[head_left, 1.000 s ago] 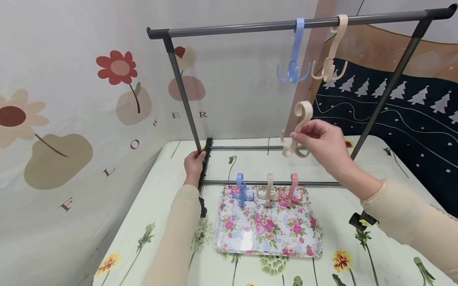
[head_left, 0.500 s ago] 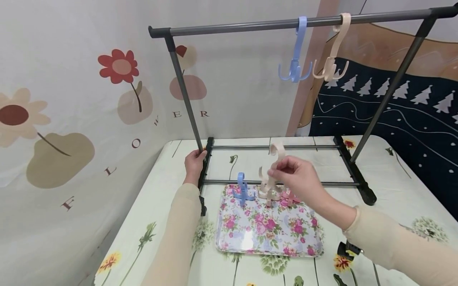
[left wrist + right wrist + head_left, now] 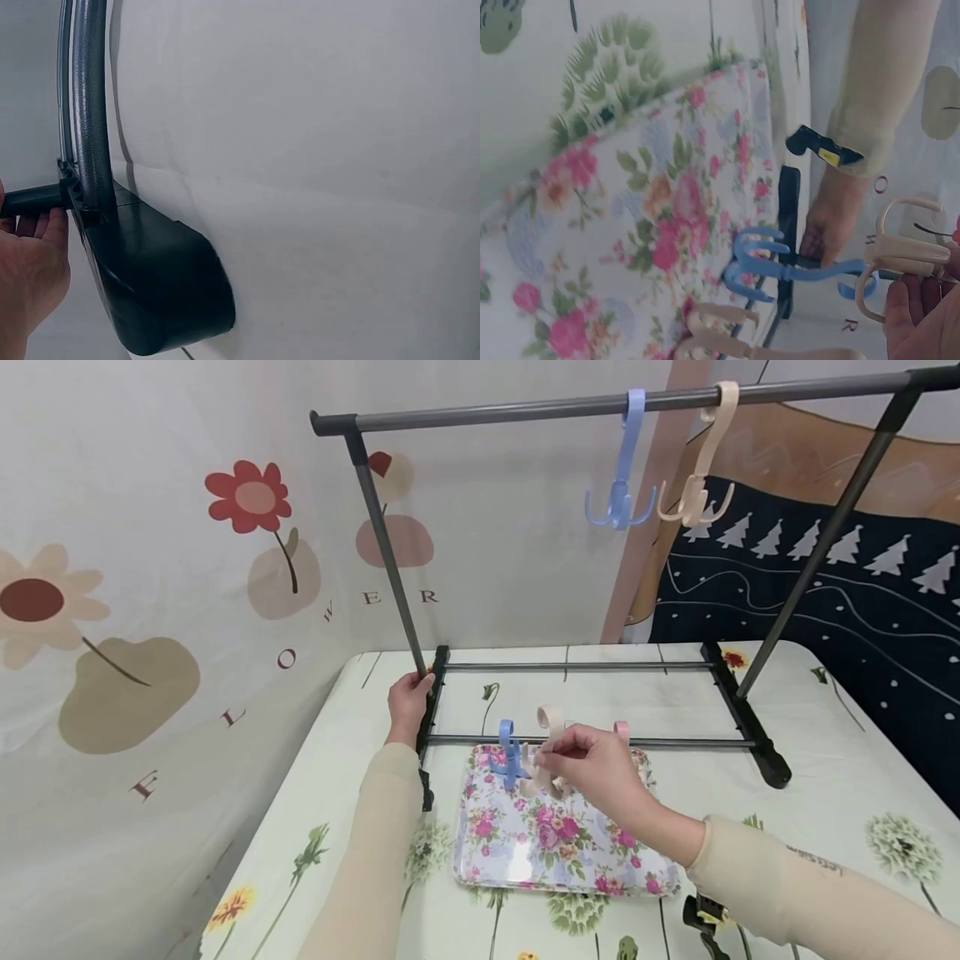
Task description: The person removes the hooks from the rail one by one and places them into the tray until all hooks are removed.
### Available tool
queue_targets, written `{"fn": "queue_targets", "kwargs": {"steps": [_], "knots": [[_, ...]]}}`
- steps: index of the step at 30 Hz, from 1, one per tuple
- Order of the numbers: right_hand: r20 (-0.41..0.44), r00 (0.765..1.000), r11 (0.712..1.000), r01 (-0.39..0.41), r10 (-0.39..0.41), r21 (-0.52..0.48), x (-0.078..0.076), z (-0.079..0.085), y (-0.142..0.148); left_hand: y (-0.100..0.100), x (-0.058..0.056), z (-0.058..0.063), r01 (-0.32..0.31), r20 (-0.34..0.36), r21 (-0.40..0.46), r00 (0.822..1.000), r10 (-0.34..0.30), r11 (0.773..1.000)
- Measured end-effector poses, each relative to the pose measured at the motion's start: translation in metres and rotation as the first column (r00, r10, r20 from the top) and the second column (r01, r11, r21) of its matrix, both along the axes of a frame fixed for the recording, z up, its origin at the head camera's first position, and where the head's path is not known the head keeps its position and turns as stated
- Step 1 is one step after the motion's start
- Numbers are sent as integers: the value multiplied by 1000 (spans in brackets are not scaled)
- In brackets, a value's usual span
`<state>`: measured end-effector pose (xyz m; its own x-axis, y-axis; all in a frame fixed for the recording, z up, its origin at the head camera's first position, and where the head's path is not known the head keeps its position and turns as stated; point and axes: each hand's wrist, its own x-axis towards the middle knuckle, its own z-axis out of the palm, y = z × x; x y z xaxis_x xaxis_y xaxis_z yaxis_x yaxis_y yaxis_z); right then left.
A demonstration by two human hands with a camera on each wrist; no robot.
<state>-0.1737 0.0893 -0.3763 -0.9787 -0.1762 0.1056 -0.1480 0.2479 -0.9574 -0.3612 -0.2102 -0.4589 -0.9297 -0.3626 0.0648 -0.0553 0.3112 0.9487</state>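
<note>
My right hand (image 3: 596, 768) pinches a beige four-prong hook (image 3: 911, 251), raised above the floral tray (image 3: 517, 843). A blue hook (image 3: 508, 756) is just left of it, its curved top level with the rack's lower crossbar. Behind my right hand, a pink hook (image 3: 621, 728) shows only its top. Another beige hook (image 3: 720, 330) appears in the right wrist view, mostly covered in the head view. My left hand (image 3: 408, 706) grips the foot of the rack's left post (image 3: 390, 556). From the top bar (image 3: 487, 417) hang a blue hook (image 3: 621, 485) and a beige hook (image 3: 697, 485).
The dark rack's black feet (image 3: 750, 727) stand on a flower-print tablecloth (image 3: 825, 827). Two lower crossbars (image 3: 585, 666) join them behind the tray. A pale printed curtain (image 3: 300, 760) is at left, and a dark tree-print cloth (image 3: 840, 577) hangs at right.
My right hand has carried the beige hook down and left, from below the hanging hooks to just above the tray. My left hand has stayed on the post.
</note>
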Motion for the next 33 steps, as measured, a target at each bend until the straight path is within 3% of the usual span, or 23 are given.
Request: {"fn": "queue_targets", "kwargs": {"steps": [7, 15, 33], "knots": [[-21, 1000, 998, 14, -13, 56, 6, -24, -16, 0, -1, 0, 2, -17, 0, 1000, -2, 1000], [77, 997, 998, 21, -26, 61, 12, -49, -35, -2, -2, -2, -1, -15, -17, 1000, 1, 1000], [110, 994, 995, -34, 24, 89, 12, -83, -55, 1, -3, -3, -14, -21, -23, 1000, 13, 1000]]}}
